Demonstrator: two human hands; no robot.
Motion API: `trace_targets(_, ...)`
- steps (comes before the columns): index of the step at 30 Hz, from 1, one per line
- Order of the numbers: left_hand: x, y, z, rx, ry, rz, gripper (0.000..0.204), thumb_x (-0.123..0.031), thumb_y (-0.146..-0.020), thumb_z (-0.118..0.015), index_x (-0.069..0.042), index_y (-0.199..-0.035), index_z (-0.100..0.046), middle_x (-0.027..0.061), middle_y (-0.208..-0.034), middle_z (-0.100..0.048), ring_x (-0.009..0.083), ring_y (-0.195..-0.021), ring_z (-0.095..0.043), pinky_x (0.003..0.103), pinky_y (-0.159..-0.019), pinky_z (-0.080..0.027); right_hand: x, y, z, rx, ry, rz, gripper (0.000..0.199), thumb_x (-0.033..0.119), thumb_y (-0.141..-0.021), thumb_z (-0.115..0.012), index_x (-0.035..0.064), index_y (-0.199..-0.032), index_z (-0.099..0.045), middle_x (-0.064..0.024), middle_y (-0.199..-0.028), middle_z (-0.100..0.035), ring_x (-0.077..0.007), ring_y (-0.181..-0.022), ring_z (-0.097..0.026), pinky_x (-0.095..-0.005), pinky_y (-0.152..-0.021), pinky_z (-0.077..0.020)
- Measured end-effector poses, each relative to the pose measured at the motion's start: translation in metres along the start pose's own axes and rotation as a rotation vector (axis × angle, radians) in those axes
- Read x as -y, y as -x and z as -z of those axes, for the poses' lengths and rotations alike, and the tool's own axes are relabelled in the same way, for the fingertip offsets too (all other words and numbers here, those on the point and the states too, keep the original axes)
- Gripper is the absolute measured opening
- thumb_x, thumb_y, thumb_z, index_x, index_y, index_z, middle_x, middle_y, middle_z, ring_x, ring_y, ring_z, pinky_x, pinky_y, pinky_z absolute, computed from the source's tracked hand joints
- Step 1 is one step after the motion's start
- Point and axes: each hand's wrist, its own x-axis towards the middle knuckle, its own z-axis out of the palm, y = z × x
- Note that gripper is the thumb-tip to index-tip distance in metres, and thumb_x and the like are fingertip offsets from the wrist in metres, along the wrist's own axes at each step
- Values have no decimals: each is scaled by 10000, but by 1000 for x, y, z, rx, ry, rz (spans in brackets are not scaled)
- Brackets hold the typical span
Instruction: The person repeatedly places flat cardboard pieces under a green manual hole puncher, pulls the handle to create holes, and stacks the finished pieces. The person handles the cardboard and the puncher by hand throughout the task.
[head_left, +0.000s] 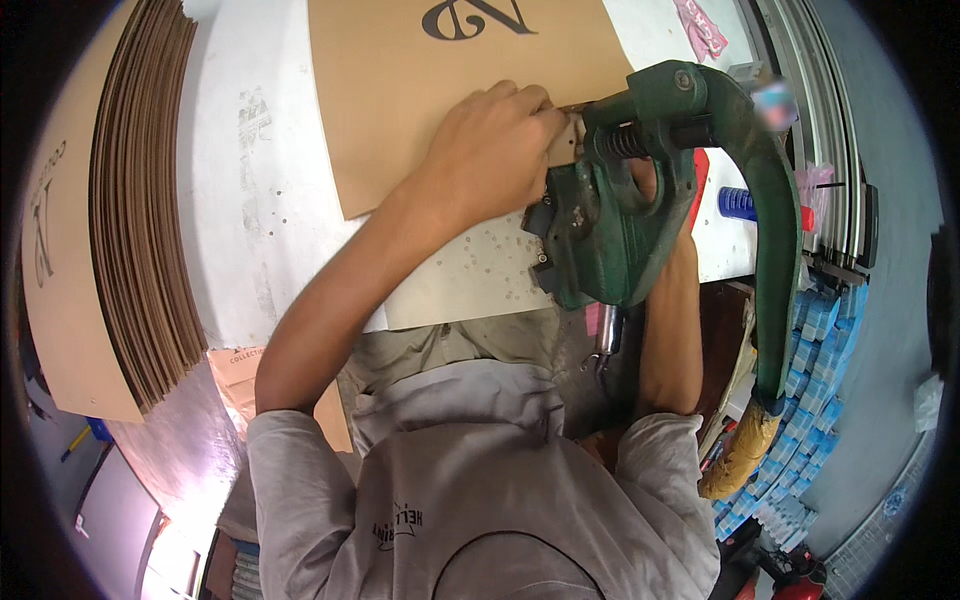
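Note:
My left hand [497,148] is closed, fingers curled, beside the head of a green hand press [620,220]. A small tan piece with holes [566,143] shows between its fingertips and the press; its full shape is hidden. Under this hand lies a large flat brown paper or card sheet [390,110] with dark printing near its far edge. My right hand [645,178] is behind the press, only a bit of skin showing through the frame, so its fingers are hidden. The long curved green lever [778,230] hangs down at the right, its end wrapped in yellow [742,455].
A thick stack of brown card pieces [145,200] stands at the left of the white table [250,230]. At the right are a blue roll-like item [738,204], a red-ended object [806,219], pink plastic [702,30] and metal rails [825,120]. Blue-and-white bundles [805,390] are piled beyond the lever.

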Motion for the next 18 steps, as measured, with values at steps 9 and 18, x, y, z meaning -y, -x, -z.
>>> trace_targets(9, -13, 4, -21, -109, 28, 46, 286, -288, -850, -791, -80, -1047, -795, 95, -993, -640, 304, -961, -615, 420, -836, -511, -1, 13, 11, 21, 229, 28, 228, 151, -996, -651, -25, -1134, -693, -96, -978, -732, -168, -762, -705, -311, -647, -592)
trace_targets(18, -14, 3, -26, -121, -41, 6, 275, -292, -848, -792, -104, -1048, -803, 111, -984, -637, 319, -952, -621, 444, -812, -505, 21, 22, 33, 22, 703, -17, 172, 115, -973, -667, -6, -1083, -719, -40, -982, -708, -136, -841, -674, -289, -717, -540)
